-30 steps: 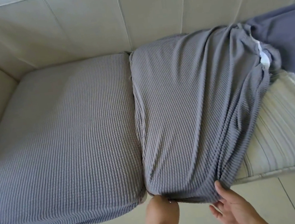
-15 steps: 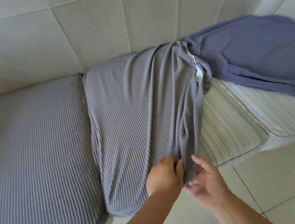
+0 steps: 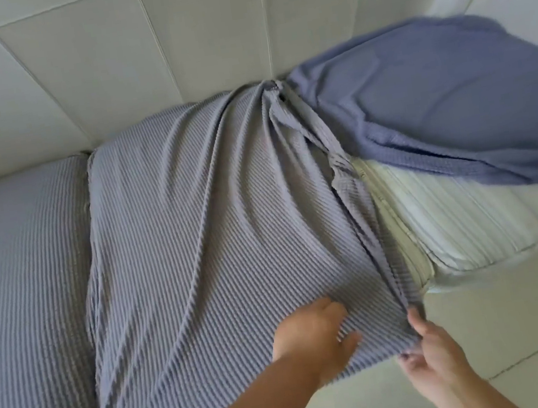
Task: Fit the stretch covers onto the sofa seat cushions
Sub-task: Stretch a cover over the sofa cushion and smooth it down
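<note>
Pinch of the right hand (image 3: pixel 434 357) on the hem of the stretch cover (image 3: pixel 202 234) at its front right corner, fingers curled round the ribbed edge. Left hand (image 3: pixel 314 339) laid flat on the same cover just beside, fingers straight and spread, pressing the cloth down onto the middle cushion (image 3: pixel 400 240), holding nothing.

Cover draped over the middle cushion, front left and left side already down, right edge short of the cushion's side, with a bare pale strip showing along it. Far right corner bunched into a tight knot of folds against the sofa back (image 3: pixel 104 71), not hooked over the cushion's back corner as far as can be seen.

Likely trouble, judged from this:
- Slip of the hem out of the narrow pinch under stretch, then snap-back toward the middle.
- Pull on the front corner alone, dragging the bunched back corner forward and leaving the rear uncovered.
- Skewed ribs and diagonal creases from hauling against the flat left palm.
- Catch on the loose blue cover (image 3: pixel 447 102) heaped on the bare right cushion (image 3: pixel 477 219), touching the bunched corner.

Covered left cushion (image 3: pixel 18 273) alongside, well out of it.
</note>
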### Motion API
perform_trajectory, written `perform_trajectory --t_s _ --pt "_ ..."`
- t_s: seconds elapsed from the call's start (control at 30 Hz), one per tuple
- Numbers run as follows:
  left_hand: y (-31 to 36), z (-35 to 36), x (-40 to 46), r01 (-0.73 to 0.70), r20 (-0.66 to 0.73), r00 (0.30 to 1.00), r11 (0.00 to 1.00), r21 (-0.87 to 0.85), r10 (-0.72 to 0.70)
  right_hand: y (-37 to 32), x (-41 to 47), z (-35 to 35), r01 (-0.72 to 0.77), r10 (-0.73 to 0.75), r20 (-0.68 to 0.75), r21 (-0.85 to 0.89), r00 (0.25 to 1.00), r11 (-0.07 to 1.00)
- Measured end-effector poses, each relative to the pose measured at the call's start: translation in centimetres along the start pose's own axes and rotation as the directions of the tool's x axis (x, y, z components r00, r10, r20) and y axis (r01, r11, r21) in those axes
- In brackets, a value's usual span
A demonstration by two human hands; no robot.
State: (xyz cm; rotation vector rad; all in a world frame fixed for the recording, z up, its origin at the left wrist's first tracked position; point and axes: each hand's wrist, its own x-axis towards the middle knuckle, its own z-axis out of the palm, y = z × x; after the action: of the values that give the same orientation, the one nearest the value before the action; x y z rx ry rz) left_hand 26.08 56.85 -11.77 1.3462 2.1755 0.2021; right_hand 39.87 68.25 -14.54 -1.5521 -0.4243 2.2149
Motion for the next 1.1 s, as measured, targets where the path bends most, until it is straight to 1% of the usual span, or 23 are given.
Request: perform_trajectory --t_s 0.07,0.13,0.23,0.3,0.4,0.47,0.5,0.57,0.63,0.7,0.77,0.87,0.93,1.0,1.03,1.1 --pt "2.0 0.0 1.8 -0.059 0.078 0.996 0.992 0.115 0.050 0.5 0.1 -1.4 -0.042 0.042 -0.032 0.000 0.999 0.999" --pt "3.7 0.0 3.4 -0.086 0.104 0.992 0.979 0.183 0.067 0.1 0.9 -1.3 -0.056 0.056 -0.044 -0.004 0.997 0.998" --pt "5.5 0.4 5.2 -0.106 0.119 0.990 0.968 0.226 0.080 -2.0 2.3 -0.9 -0.067 0.067 0.013 0.003 0.998 0.998" --pt "6.2 0.5 6.2 -0.116 0.078 0.992 0.975 0.192 0.103 -3.4 2.6 -1.0 -0.067 0.066 0.104 0.010 0.992 0.998" --pt "7.3 0.2 8.1 -0.115 -0.007 0.993 0.986 0.117 0.117 -5.4 3.1 -1.8 -0.105 0.105 0.221 -0.012 0.970 0.994" --pt "8.4 0.1 9.6 -0.120 -0.040 0.991 0.986 0.114 0.126 -7.0 3.6 -2.0 -0.109 0.104 0.264 0.002 0.959 0.994" --pt "8.5 -0.1 10.1 -0.126 -0.045 0.990 0.984 0.128 0.132 -7.6 3.6 -1.5 -0.098 0.097 0.265 -0.008 0.959 0.995" --pt "8.8 -0.2 10.9 -0.136 -0.051 0.988 0.983 0.124 0.144 -8.3 4.0 -1.5 -0.077 0.072 0.195 0.019 0.978 0.997" --pt "9.0 0.1 11.7 -0.144 -0.061 0.987 0.985 0.097 0.151 -8.4 4.9 -2.6 -0.062 0.061 0.034 0.054 0.998 0.997" --pt "9.0 0.2 12.0 -0.189 -0.109 0.974 0.978 0.084 0.198 -7.7 5.7 -3.6 -0.064 0.066 -0.146 0.019 0.987 0.998" --pt "9.4 0.2 12.5 -0.198 -0.107 0.970 0.968 0.155 0.216 -7.2 6.7 -3.9 -0.120 0.116 -0.253 0.001 0.960 0.993" --pt "9.9 0.0 13.5 -0.210 -0.074 0.969 0.942 0.260 0.236 -7.1 7.8 -2.9 -0.214 0.214 -0.317 0.034 0.924 0.976" --pt "10.1 0.0 14.1 -0.266 -0.053 0.954 0.915 0.302 0.295 -7.5 8.2 -2.2 -0.231 0.237 -0.351 0.059 0.906 0.971" --pt "10.2 0.2 14.9 -0.314 -0.032 0.941 0.901 0.299 0.338 -7.3 9.2 -2.5 -0.220 0.235 -0.375 0.084 0.897 0.972" --pt "10.2 0.3 15.2 -0.327 -0.035 0.934 0.893 0.309 0.355 -7.3 9.4 -2.5 -0.217 0.231 -0.373 0.081 0.899 0.973" --pt "10.3 0.5 15.7 -0.344 -0.082 0.918 0.883 0.319 0.388 -6.9 10.5 -3.1 -0.241 0.253 -0.408 0.081 0.877 0.967"
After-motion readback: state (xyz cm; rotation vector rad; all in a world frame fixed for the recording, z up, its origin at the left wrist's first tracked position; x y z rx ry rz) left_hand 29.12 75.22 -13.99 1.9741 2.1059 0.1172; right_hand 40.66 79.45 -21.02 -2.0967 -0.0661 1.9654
